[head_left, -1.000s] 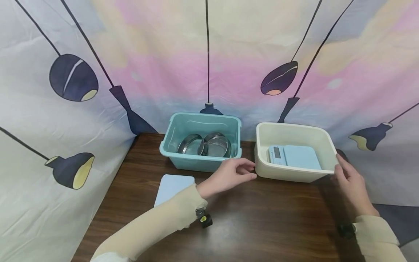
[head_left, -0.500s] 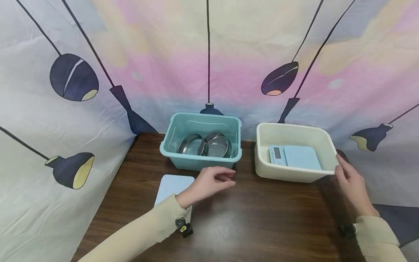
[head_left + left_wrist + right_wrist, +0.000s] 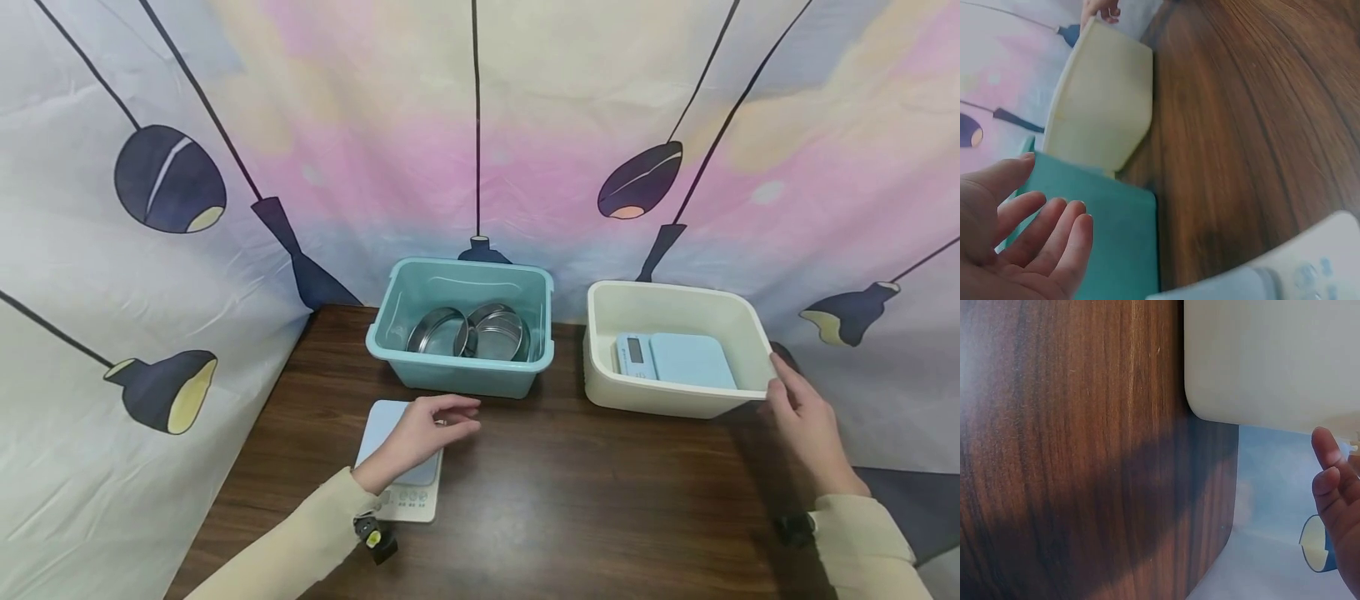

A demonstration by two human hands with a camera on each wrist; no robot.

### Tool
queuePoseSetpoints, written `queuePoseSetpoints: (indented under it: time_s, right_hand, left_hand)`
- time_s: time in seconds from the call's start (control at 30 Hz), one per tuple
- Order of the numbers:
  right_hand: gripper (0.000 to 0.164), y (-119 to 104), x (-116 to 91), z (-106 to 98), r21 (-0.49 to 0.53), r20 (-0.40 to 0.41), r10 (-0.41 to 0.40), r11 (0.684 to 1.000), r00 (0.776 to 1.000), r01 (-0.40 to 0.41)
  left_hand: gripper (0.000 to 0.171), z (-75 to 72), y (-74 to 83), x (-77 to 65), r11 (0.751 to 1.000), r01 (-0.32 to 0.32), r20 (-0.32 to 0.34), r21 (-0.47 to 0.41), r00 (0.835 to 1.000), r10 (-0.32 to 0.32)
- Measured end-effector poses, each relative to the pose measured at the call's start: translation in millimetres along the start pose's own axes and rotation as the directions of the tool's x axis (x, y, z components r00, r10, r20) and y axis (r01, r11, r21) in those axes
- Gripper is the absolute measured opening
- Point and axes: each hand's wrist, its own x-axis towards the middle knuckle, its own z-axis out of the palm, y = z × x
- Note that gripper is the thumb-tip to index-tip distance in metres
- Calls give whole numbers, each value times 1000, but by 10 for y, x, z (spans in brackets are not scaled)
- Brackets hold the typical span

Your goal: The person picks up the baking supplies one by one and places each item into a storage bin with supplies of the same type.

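My left hand (image 3: 420, 437) hangs above the white kitchen scale (image 3: 420, 504) with a pale blue platform, partly covering it. Its fingers are loosely bent and hold nothing; in the left wrist view, the same hand (image 3: 1041, 231) appears in front of the teal bin (image 3: 1122, 244). At the right end of the cream bin (image 3: 660, 400), my right hand (image 3: 810, 425) touches the outer wall near the front corner with fairly straight fingers. A light blue kitchen scale (image 3: 690, 360) lies inside that bin. The teal bin holds round metal sieves (image 3: 498, 335), leaning against each other.
Both bins stand side by side at the back of the brown wooden table (image 3: 585, 517), a narrow gap between them. Behind them hangs a printed curtain (image 3: 525, 125) with lamp drawings. The table's right edge lies close to my right hand.
My left hand has moved from the cream bin's left end leftward and nearer to me, to above the white kitchen scale. The right hand and both bins have stayed in place.
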Motion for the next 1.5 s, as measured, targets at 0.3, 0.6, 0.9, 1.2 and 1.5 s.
queuePoseSetpoints:
  time_s: [0.3, 0.6, 0.9, 1.2, 1.5]
  right_hand:
    - [55, -17, -1, -4, -4, -2, 2, 1000, 1000, -2]
    - [56, -38, -4, 9, 14, 9, 10, 1000, 1000, -10]
    - [56, -29, 3, 6, 6, -1, 10, 1000, 1000, -10]
    - [55, -3, 9, 17, 10, -12, -1, 1000, 1000, 1]
    - [56, -14, -1, 5, 25, 11, 7, 1000, 1000, -7]
  left_hand:
    - [39, -164, -194, -194, 991, 59, -151, 122, 988, -41]
    - [46, -392, -542, -500, 977, 171, -314, 124, 941, -125]
    - [57, -584, -820, -815, 953, 248, -406, 175, 900, -160]
    - [78, -659, -983, -1088, 932, 327, -364, 155, 896, -253]
    - [88, -606, -1112, -1234, 911, 394, -286, 123, 893, -348]
